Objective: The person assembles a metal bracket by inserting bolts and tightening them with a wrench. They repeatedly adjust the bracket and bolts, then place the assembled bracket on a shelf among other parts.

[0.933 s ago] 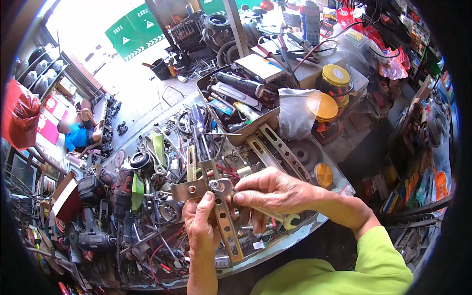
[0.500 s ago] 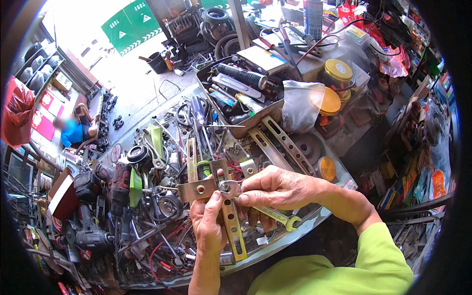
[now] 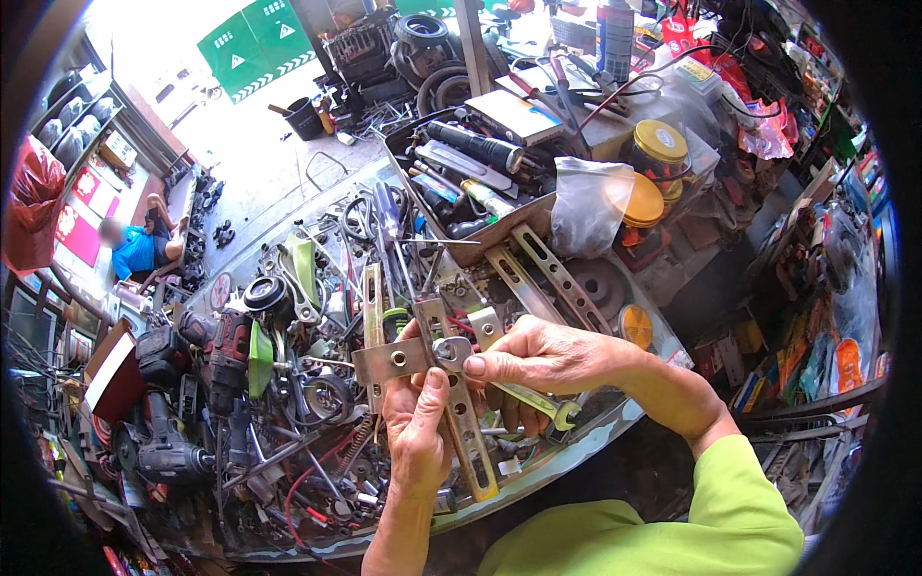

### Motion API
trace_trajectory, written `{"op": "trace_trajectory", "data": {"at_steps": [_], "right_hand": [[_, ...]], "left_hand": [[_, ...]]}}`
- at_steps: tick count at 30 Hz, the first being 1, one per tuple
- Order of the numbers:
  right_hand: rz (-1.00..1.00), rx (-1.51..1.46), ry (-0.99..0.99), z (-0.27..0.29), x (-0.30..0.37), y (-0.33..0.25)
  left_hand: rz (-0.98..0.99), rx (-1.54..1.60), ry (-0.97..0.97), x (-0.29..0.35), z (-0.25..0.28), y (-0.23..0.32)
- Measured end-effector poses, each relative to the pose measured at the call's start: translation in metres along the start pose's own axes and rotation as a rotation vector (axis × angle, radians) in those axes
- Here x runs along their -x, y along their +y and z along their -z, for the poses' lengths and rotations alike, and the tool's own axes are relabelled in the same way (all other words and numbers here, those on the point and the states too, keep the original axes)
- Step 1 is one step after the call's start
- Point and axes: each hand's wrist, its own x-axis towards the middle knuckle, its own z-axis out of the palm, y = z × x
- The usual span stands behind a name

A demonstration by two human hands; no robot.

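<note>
My left hand (image 3: pixel 420 437) grips a slotted metal bracket (image 3: pixel 471 446), a long strip with holes, crossed by a short flat plate with a hole in it (image 3: pixel 384 362). My left thumb lies against the strip below the crossing. A double open-end wrench (image 3: pixel 545 407) is in my right hand (image 3: pixel 552 355), pinched near one end by thumb and fingers. One jaw of the wrench sits at the joint where the metal pieces cross; its other jaw points down to the right. What the jaw grips there is mostly hidden.
Under my hands the glass-topped bench is crowded with tools, springs and small parts. Cordless drills (image 3: pixel 230 360) lie at left, a tool-filled metal tray (image 3: pixel 519 226) behind, more slotted brackets (image 3: pixel 567 278) beside it. Yellow-lidded jars (image 3: pixel 639 199) stand at right. A person in blue (image 3: pixel 139 252) sits far left.
The bracket has tilted slightly, its lower end shifting right. The wrench jaw has turned a little and moved up with it. Both hands keep their hold.
</note>
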Motion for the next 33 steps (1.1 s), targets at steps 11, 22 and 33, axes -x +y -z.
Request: {"op": "trace_trajectory", "data": {"at_steps": [11, 22, 33], "right_hand": [[-0.03, -0.028, -0.012, -0.002, 0.002, -0.009], [-0.061, -0.051, -0.009, -0.003, -0.002, -0.004], [-0.005, -0.082, -0.022, -0.017, -0.003, 0.004]], "left_hand": [[0.062, 0.167, -0.071, 0.002, 0.004, 0.005], [0.029, 0.024, -0.023, 0.002, 0.001, 0.005], [-0.188, -0.088, 0.005, 0.004, 0.005, -0.014]]}}
